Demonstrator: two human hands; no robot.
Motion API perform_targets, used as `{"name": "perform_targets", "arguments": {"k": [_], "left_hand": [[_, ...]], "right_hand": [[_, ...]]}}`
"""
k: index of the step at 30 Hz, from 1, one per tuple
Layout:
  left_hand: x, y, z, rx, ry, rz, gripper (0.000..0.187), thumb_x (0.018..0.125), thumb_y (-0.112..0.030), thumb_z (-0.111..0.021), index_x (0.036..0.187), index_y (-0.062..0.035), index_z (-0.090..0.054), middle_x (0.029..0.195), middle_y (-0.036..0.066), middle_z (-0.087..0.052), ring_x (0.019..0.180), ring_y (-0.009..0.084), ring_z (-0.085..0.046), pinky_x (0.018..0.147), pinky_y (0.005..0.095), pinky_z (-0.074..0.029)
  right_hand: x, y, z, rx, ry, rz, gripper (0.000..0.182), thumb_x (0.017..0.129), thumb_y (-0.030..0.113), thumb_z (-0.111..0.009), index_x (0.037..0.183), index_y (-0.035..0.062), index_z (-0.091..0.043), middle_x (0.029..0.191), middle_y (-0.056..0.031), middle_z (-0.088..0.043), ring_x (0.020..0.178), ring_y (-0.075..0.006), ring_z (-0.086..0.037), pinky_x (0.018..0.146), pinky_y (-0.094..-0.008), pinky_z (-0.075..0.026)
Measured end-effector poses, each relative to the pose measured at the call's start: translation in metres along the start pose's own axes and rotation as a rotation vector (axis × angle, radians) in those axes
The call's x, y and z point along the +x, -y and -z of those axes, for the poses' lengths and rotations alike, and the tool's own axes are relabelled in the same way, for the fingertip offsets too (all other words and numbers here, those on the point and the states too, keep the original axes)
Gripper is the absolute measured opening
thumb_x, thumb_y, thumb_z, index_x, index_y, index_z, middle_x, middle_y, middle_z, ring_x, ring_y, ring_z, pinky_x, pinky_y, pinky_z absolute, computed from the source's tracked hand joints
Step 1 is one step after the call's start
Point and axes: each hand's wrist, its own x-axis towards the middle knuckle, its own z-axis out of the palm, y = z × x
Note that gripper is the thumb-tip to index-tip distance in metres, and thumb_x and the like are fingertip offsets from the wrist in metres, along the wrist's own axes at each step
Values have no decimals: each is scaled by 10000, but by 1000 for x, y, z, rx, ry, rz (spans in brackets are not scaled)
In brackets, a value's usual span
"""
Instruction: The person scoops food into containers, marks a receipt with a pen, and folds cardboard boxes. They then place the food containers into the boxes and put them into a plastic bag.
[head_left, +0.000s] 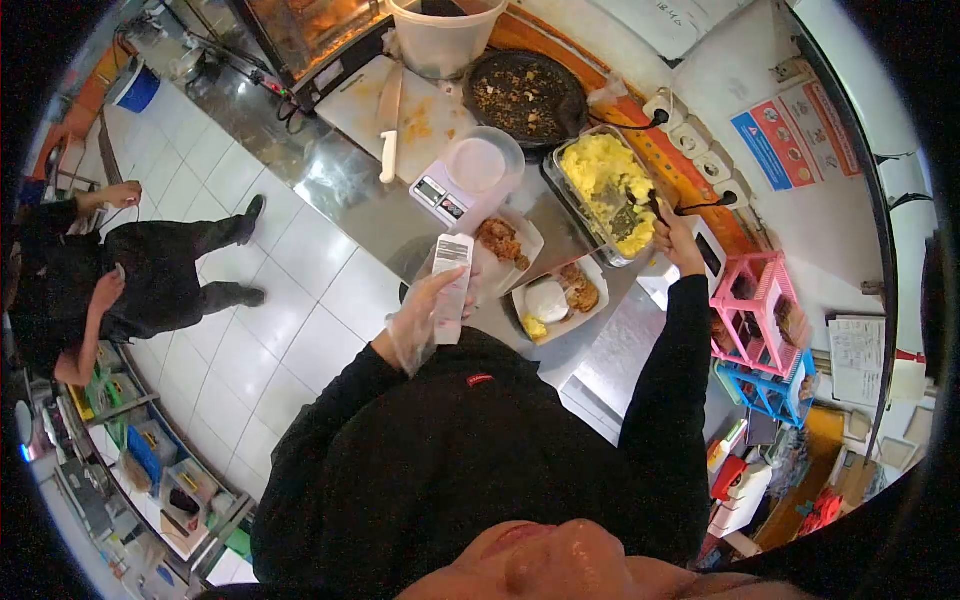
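Note:
My left hand point(428, 308), in a clear plastic glove, is closed around a white paper food box point(454, 255) with small print on its side. A piece of fried chicken point(497, 240) shows just past it. My right hand point(679, 243) grips the dark handle of a serving spoon point(655, 205), whose head is down in a rectangular tray point(600, 240) of yellow scrambled egg point(600, 168). Between my hands stands an open white food box point(577, 325) with a mound of rice point(546, 301), fried chicken point(580, 288) and some yellow egg.
A kitchen scale point(442, 203) with a round platform sits beyond my left hand. Behind it are a knife point(390, 125) on a cutting board point(345, 98), a dark crumb-covered pan point(527, 95) and a white bucket point(445, 45). Pink baskets point(752, 310) stand right. Another person point(140, 260) stands left.

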Motion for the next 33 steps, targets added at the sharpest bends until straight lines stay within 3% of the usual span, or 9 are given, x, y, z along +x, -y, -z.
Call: {"name": "perform_targets", "arguments": {"k": [4, 14, 17, 20, 21, 26, 30, 32, 33], "left_hand": [[24, 24, 7, 132, -287, 0, 382, 839, -339, -619, 1106, -74, -555, 778, 19, -563, 626, 159, -554, 542, 279, -458], [49, 16, 21, -306, -116, -202, 299, 857, -319, -582, 1049, -95, -530, 687, 46, -522, 603, 190, -549, 520, 323, -477], [43, 16, 32, -430, -31, -278, 354, 867, -322, -578, 1099, -57, -537, 710, 96, -575, 621, 238, -575, 580, 348, -503], [27, 16, 28, -299, 10, -301, 394, 868, -346, -577, 1120, -46, -534, 719, 99, -570, 640, 232, -569, 606, 344, -503], [24, 18, 27, -308, -13, -294, 413, 872, -362, -570, 1132, -43, -531, 721, 101, -568, 649, 230, -567, 610, 341, -503], [8, 17, 25, -350, -30, -238, 420, 866, -353, -592, 1141, -43, -524, 747, 102, -580, 668, 207, -570, 633, 315, -500], [-1, 12, 23, -360, 15, -236, 421, 866, -353, -589, 1125, -26, -528, 758, 104, -587, 668, 217, -588, 641, 327, -509], [3, 19, 27, -294, -36, -355, 393, 884, -327, -556, 1109, -6, -529, 789, 91, -598, 681, 207, -613, 637, 328, -522], [-14, 13, 7, -175, -56, -423, 356, 899, -293, -529, 1100, 0, -526, 824, 75, -603, 706, 195, -622, 637, 326, -532]], "right_hand": [[-5, 31, -67, -174, 378, -87, 372, 959, 357, -461, 647, 175, -376, 489, 90, -268, 356, -33, -209, 335, -217, -145], [47, -23, -185, -844, 949, -483, 271, 932, 392, -500, 918, 142, -602, 536, 102, -296, 419, -15, -264, 385, -192, -187], [47, -49, -200, -1183, 1015, -348, 486, 933, 309, -513, 1382, 152, -408, 978, -54, -597, 789, -88, -520, 672, -236, -457], [50, -86, -193, -1175, 1268, 295, 481, 908, 246, -552, 1364, 147, -432, 1112, -78, -601, 959, -178, -556, 870, -285, -439], [17, -62, -206, -1267, 1253, 83, 547, 900, 148, -548, 1405, 101, -343, 1395, -96, -421, 1255, -191, -405, 1049, -300, -298], [0, -70, -199, -1161, 1295, 360, 543, 922, 134, -499, 1427, 122, -300, 1418, -103, -387, 1262, -211, -399, 1058, -325, -289], [-6, -73, -199, -1131, 1211, 42, 529, 932, 141, -487, 1428, 156, -304, 1410, -100, -397, 1258, -204, -397, 1052, -327, -296], [6, -85, -187, -1002, 1339, 363, 566, 907, 177, -518, 1415, 57, -298, 1401, -135, -395, 1257, -229, -389, 1052, -331, -291], [-10, -76, -184, -775, 1389, 162, 603, 887, 201, -537, 1407, 19, -295, 1419, -148, -365, 1280, -240, -364, 1067, -336, -265]]}}
